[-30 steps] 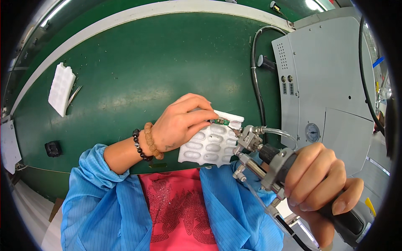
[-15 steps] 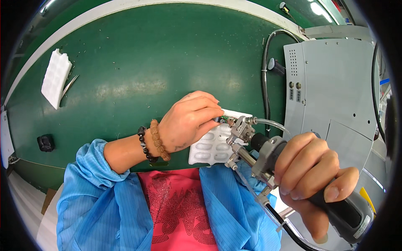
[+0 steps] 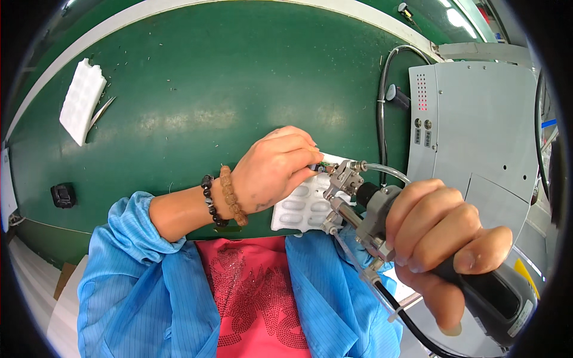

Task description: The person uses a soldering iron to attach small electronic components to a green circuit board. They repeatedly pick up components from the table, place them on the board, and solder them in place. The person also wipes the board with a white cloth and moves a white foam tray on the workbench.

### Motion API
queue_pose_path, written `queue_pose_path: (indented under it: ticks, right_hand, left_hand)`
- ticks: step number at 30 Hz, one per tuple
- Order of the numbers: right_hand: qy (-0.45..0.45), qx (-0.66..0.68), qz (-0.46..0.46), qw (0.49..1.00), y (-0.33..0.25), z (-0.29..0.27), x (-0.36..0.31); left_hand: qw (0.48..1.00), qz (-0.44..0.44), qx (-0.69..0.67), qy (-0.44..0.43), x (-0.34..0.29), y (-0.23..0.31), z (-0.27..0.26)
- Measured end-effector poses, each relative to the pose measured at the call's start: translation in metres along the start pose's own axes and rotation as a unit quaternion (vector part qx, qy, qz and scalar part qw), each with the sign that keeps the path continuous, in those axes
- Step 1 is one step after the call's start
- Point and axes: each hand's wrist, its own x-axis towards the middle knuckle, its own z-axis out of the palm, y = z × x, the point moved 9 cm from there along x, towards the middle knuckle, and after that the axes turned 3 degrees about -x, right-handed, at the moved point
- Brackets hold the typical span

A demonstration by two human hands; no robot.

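Observation:
My right hand (image 3: 439, 235) is wrapped round a grey and black power screwdriver (image 3: 498, 301), whose metal nose block with a clear hose points left and down. My left hand (image 3: 268, 164), with two bead bracelets at the wrist, has its fingertips closed on a small dark part with a green circuit board (image 3: 324, 165). That part lies at the far edge of a white moulded foam tray (image 3: 298, 206) with oval pockets. The screwdriver's nose is right beside the board; fingers and metal hide most of the part and any contact between them.
A grey metal machine box (image 3: 471, 131) stands at the right, with a black hose (image 3: 381, 101) beside it. Another white foam tray (image 3: 82, 101) and tweezers (image 3: 100, 113) lie far left on the green mat. A small black object (image 3: 62, 195) sits nearer, at the left.
The view has shifted slightly. Red light now shows through the machine's small holes, which looked dark before. Both hands keep their hold, the screwdriver's nose still beside the board.

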Motion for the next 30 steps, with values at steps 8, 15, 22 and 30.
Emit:
queue_pose_path:
  ticks: [8, 15, 22, 30]
  right_hand:
    - [0.087, 0.101, -0.085, 0.987, -0.063, -0.046, -0.03]
    - [0.018, 0.084, -0.068, 0.994, -0.056, -0.039, -0.035]
    - [0.026, 0.061, -0.061, 0.996, -0.053, -0.036, -0.027]
    - [0.045, 0.048, -0.071, 0.995, -0.05, -0.048, -0.03]
  left_hand:
    - [0.999, -0.013, 0.019, 0.022, 0.001, -0.004, -0.004]
    - [0.974, -0.105, 0.189, 0.073, 0.058, -0.007, -0.112]
    - [0.88, 0.14, 0.446, 0.084, 0.167, -0.049, -0.142]
    - [0.862, -0.06, 0.466, -0.192, 0.249, -0.142, -0.087]
